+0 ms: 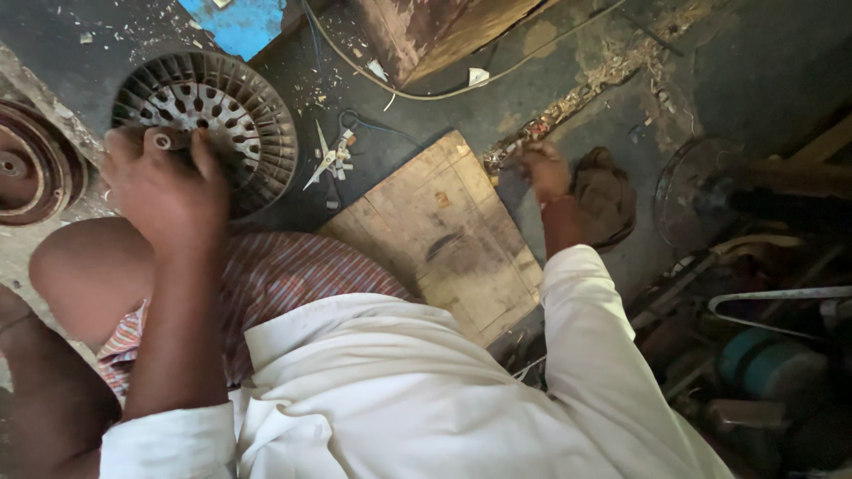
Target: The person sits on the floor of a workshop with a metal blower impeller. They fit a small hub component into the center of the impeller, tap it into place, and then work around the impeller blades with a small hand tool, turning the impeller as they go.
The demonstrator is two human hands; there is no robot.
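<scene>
My left hand (164, 191) rests on the near edge of a round slotted metal core (213, 120) that lies on the dark floor; its fingers curl over a small metal shaft end. My right hand (543, 170) reaches out to the floor at the right, fingers closed beside a brown crumpled rag (605, 195). Whether it grips anything I cannot tell. A pair of scissors (330, 160) lies between the core and a worn wooden board (444, 235).
A round rusty metal cover (31, 164) sits at the far left. A wire fan guard (697, 191) and metal clutter fill the right side. A thin cable (426, 93) curves across the floor near a wooden plank (435, 31).
</scene>
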